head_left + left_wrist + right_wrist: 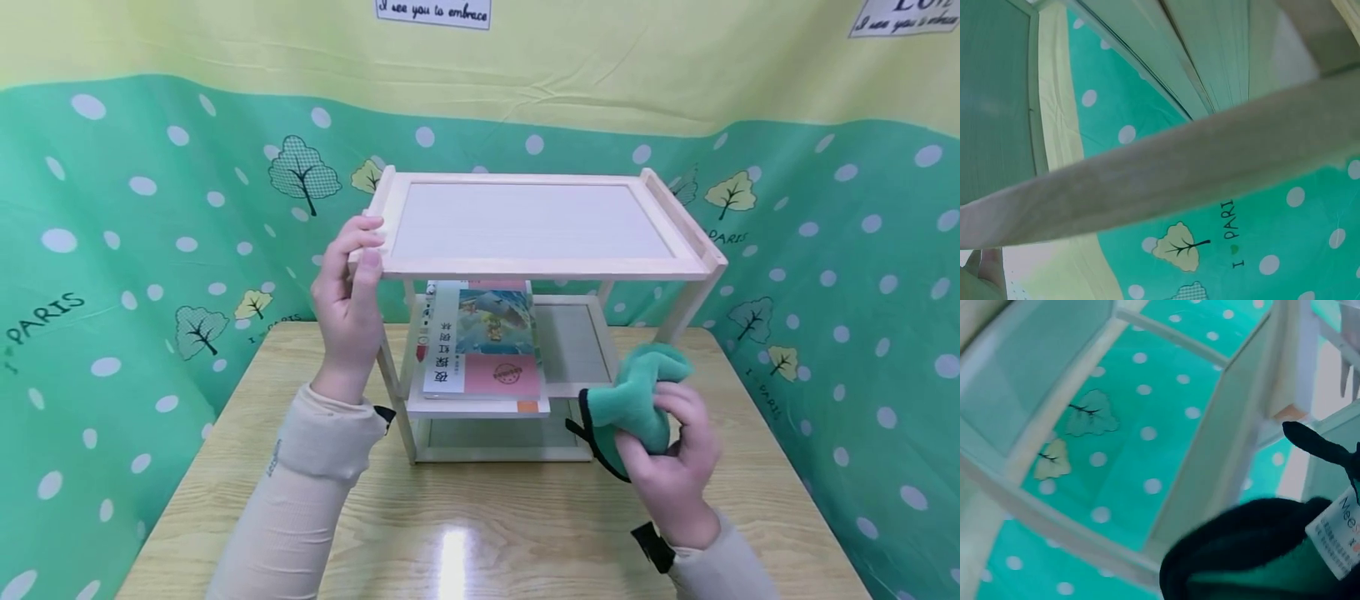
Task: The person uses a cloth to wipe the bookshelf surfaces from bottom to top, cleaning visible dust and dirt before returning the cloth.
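A pale wooden three-tier shelf (532,223) stands on the table, its top board tilted toward me in the head view. My left hand (348,312) grips the top board's left front corner, fingers and thumb at its edge. In my right hand (673,471) is a bunched green cloth (637,404) with black edging and a loop, held beside the shelf's right front post. The right wrist view shows the cloth's black edge (1222,537) and a white printed label (1338,531) close up. A slanting wooden bar (1166,175) crosses the left wrist view.
A small stack of books (487,333) lies on the middle tier's left side, slightly past its front edge. Below it is the bottom tier (495,433). The wooden table (390,533) meets a green and yellow dotted curtain (135,250) at the back and sides.
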Available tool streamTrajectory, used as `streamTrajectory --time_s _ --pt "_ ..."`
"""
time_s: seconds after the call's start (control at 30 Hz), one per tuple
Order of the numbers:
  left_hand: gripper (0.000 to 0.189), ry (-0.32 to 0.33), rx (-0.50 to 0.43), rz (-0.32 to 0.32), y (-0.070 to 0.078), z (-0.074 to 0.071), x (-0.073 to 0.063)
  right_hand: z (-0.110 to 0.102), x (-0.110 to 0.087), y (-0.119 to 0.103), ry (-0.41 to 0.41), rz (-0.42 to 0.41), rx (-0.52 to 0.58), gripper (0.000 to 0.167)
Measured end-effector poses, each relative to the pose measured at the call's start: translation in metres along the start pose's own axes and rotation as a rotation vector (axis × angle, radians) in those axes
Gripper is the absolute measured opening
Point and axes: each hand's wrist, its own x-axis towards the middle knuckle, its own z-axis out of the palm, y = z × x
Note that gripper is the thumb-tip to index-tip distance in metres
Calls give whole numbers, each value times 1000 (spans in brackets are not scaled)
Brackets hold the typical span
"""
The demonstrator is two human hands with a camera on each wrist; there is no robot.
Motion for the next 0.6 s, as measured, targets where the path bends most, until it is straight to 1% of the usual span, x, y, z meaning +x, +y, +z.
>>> streamTrajectory --time_s 0.13,0.27,0.4,0.6 --pt "33 -5 11 0 -1 0 -1 12 12 -8 -33 -55 63 23" --pt "32 -9 8 4 -1 0 -1 25 24 -14 -87 -80 120 24" --pt "32 -11 6 3 0 -1 0 37 36 -18 -182 -79 161 26" --pt "32 -15 20 11 -1 -2 2 54 51 -24 -323 -51 165 28"
